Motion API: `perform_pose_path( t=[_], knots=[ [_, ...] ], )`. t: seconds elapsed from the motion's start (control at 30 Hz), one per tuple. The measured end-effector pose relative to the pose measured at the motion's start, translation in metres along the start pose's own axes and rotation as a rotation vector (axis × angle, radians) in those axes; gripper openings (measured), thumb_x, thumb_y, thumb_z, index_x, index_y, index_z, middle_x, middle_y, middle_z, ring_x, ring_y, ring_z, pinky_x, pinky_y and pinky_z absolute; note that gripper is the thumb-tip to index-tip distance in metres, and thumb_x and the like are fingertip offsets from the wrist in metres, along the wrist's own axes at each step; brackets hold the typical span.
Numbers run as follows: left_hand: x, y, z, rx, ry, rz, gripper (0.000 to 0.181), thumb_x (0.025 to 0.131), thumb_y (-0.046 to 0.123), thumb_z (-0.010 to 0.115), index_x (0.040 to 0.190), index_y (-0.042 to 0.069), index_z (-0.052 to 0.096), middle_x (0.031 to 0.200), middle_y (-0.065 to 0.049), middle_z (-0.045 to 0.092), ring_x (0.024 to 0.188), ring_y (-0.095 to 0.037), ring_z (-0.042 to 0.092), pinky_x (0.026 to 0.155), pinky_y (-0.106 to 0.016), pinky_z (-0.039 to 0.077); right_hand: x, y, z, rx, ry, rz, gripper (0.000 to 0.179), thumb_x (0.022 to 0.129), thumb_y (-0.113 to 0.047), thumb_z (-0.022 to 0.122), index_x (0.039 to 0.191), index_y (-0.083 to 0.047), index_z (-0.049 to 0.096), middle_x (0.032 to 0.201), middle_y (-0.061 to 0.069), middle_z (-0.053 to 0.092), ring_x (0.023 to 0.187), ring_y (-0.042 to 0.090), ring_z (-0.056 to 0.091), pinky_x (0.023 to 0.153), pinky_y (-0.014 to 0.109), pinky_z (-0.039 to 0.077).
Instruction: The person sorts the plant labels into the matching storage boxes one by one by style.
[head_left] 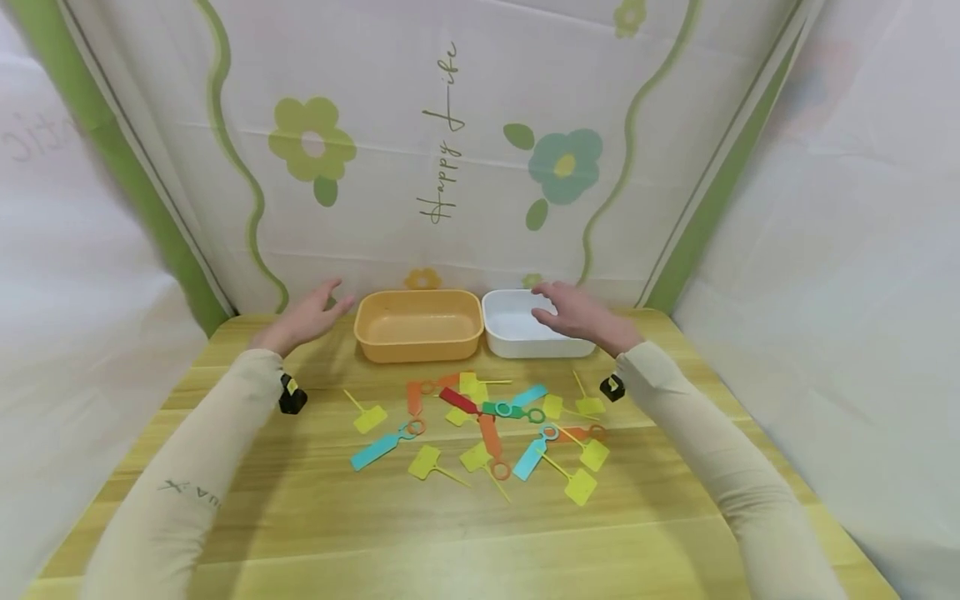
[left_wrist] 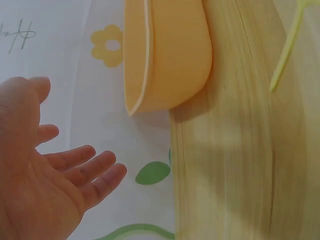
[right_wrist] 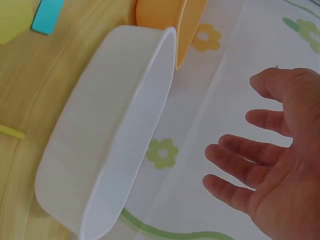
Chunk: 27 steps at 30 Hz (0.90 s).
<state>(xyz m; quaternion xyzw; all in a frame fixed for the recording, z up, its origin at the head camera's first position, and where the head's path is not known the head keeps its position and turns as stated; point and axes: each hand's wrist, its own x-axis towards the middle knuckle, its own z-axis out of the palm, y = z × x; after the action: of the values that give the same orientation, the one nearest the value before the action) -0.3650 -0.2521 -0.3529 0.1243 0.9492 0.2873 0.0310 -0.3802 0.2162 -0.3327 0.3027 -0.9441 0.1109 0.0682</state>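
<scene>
My left hand (head_left: pixel 309 317) hovers to the left of an orange plastic bin (head_left: pixel 420 354), fingers spread and holding nothing. The left wrist view shows that hand (left_wrist: pixel 65 175) apart from the orange bin (left_wrist: pixel 185 55). Over the white bin (head_left: pixel 536 346) at the right is my right hand (head_left: pixel 581 315), also bare, its fingers relaxed. In the right wrist view that hand (right_wrist: pixel 270 155) does not touch the white bin (right_wrist: pixel 100 115). Loose plastic tags lie in front of the bins: yellow tags (head_left: pixel 581 487), blue tags (head_left: pixel 375 452), orange tags (head_left: pixel 490 435), a red tag (head_left: pixel 457 400) and a green tag (head_left: pixel 501 409).
Both bins stand side by side at the back of the wooden table (head_left: pixel 450 550). A printed fabric curtain (head_left: pixel 375 233) hangs right behind them, with white side panels (head_left: pixel 825 292) at left and right. Small black devices (head_left: pixel 292 395) sit under both wrists.
</scene>
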Motion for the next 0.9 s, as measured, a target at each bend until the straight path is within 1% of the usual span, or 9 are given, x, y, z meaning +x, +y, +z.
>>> perform_pose_path(
  t=[0.13,0.23,0.3,0.4,0.5,0.63,0.73,0.9],
  knots=[
    [-0.002,0.0,0.005,-0.051,0.014,-0.03,0.084,0.101,0.061,0.026,0.157,0.006,-0.002,0.155,-0.034,0.022,0.139,-0.051,0.03,0.112,-0.064,0.03,-0.002,-0.011,0.006,0.016,0.05,-0.051,0.04,0.096,-0.023,0.057,0.126,0.002,0.058,0.118,0.024,0.065,0.107,0.037,0.063,0.092,0.049,0.051],
    [-0.003,-0.002,0.011,-0.078,0.028,-0.031,0.081,0.103,0.056,0.027,0.157,0.004,-0.003,0.151,-0.035,0.027,0.136,-0.052,0.034,0.109,-0.064,0.035,-0.004,-0.02,0.012,0.03,0.079,-0.079,0.036,0.095,-0.021,0.058,0.122,0.002,0.061,0.11,0.021,0.068,0.099,0.034,0.065,0.086,0.046,0.053],
    [-0.004,-0.004,0.016,-0.097,0.036,-0.036,0.08,0.103,0.055,0.028,0.157,0.005,-0.002,0.151,-0.035,0.027,0.136,-0.052,0.035,0.109,-0.063,0.035,-0.006,-0.028,0.016,0.044,0.08,-0.087,0.033,0.095,-0.021,0.059,0.12,0.001,0.063,0.107,0.018,0.069,0.096,0.031,0.066,0.083,0.044,0.054],
    [-0.005,-0.008,0.023,-0.13,0.054,-0.047,0.08,0.102,0.056,0.028,0.158,0.007,-0.001,0.152,-0.034,0.027,0.138,-0.051,0.034,0.11,-0.063,0.034,-0.008,-0.04,0.02,0.057,0.066,-0.108,0.031,0.096,-0.021,0.059,0.118,-0.001,0.064,0.1,0.014,0.069,0.088,0.027,0.066,0.078,0.04,0.055],
    [-0.005,-0.01,0.031,-0.172,0.088,-0.067,0.079,0.102,0.056,0.029,0.158,0.008,0.001,0.154,-0.033,0.026,0.14,-0.05,0.032,0.111,-0.063,0.032,-0.01,-0.052,0.025,0.076,0.057,-0.13,0.03,0.096,-0.022,0.06,0.118,-0.002,0.064,0.094,0.01,0.069,0.081,0.023,0.064,0.074,0.036,0.054],
    [-0.002,-0.012,0.042,-0.228,0.131,-0.075,0.076,0.103,0.051,0.032,0.158,0.006,0.005,0.153,-0.033,0.029,0.139,-0.049,0.034,0.112,-0.061,0.033,-0.011,-0.067,0.032,0.09,0.052,-0.159,0.031,0.096,-0.021,0.061,0.119,-0.001,0.063,0.087,0.006,0.066,0.07,0.015,0.058,0.069,0.031,0.051],
    [-0.001,-0.015,0.051,-0.27,0.144,-0.073,0.072,0.104,0.045,0.034,0.157,0.003,0.007,0.152,-0.032,0.033,0.138,-0.048,0.037,0.111,-0.059,0.036,-0.012,-0.078,0.039,0.095,0.032,-0.193,0.031,0.095,-0.021,0.062,0.121,-0.003,0.062,0.085,0.003,0.065,0.067,0.011,0.055,0.067,0.028,0.05],
    [-0.002,-0.017,0.063,-0.332,0.149,-0.077,0.07,0.105,0.04,0.037,0.157,0.004,0.006,0.15,-0.031,0.036,0.138,-0.047,0.038,0.111,-0.057,0.037,-0.015,-0.097,0.057,0.085,-0.027,-0.255,0.03,0.095,-0.022,0.063,0.121,-0.007,0.06,0.089,0.001,0.066,0.068,0.01,0.057,0.066,0.024,0.05]
  ],
)
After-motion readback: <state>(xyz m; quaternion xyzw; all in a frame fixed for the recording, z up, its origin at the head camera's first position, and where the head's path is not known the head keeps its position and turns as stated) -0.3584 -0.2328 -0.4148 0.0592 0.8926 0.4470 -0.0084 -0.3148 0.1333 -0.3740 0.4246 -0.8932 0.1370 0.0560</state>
